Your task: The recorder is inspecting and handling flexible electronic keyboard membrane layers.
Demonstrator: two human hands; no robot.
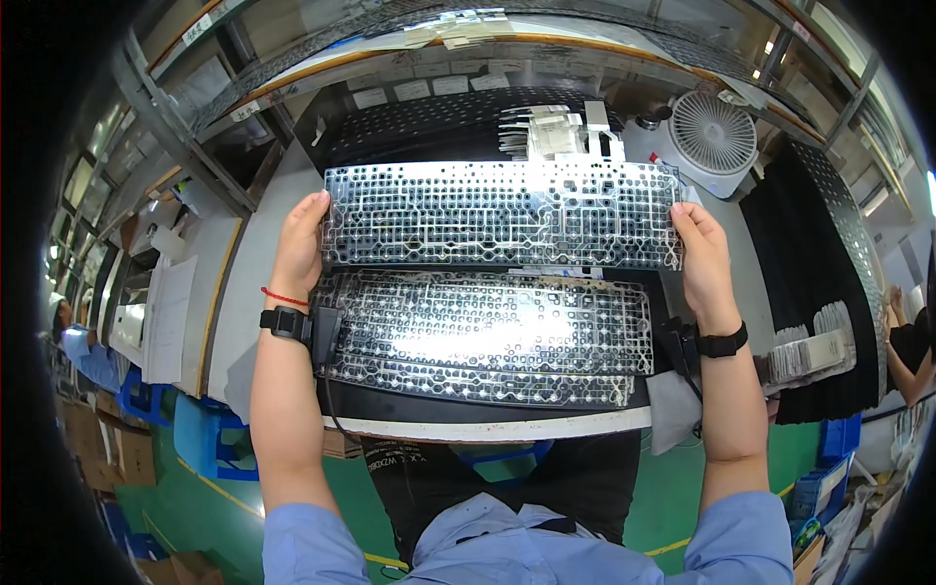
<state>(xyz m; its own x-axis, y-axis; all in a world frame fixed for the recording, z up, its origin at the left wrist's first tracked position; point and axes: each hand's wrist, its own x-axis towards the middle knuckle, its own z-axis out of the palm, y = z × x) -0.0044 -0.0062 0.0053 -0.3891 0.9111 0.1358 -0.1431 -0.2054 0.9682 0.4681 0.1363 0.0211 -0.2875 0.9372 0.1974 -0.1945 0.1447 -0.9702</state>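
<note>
Circuit sheet (502, 216): probably light, flexible, easily creased; short edges suit gripping. Left hand (303, 244) and right hand (706, 255) pinch opposite ends.

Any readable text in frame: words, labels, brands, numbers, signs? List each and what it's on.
Pale lettering on the black trousers: present; left uncopied.
Shelf labels, upper left: marked, too small to read.
Paper slips on the black perforated panel: too blurred to read.
Circuit sheet held between the hands: no readable text.
</note>
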